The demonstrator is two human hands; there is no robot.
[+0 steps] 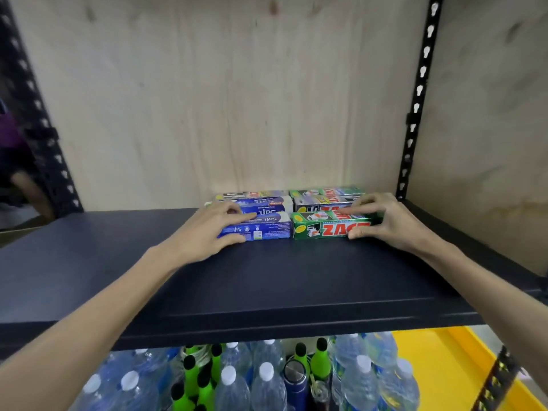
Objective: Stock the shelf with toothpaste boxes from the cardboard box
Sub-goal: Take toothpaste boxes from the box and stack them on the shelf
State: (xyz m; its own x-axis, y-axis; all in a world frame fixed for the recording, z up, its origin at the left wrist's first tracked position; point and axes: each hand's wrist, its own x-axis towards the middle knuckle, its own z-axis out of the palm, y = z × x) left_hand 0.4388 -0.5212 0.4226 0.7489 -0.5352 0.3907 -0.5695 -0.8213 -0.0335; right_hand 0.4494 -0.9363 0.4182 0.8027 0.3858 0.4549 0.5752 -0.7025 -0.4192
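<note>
Several toothpaste boxes lie in two rows at the back of the dark shelf [267, 280], against the wooden back panel. My left hand [207, 232] grips the left end of the front blue toothpaste box [267, 228], fingers on top and thumb on its front face. My right hand [385, 221] grips the right end of the front green toothpaste box [323, 228] in the same way. Both front boxes rest on the shelf, side by side and touching. More blue boxes [264, 204] and green boxes [323, 197] sit behind them. The cardboard box is out of view.
Black perforated uprights stand at the left [44, 129] and right [418, 93]. Below the shelf are several clear water bottles [267, 381], green bottles [320, 357] and a dark flask [293, 378]. A yellow surface [439, 366] lies at the lower right.
</note>
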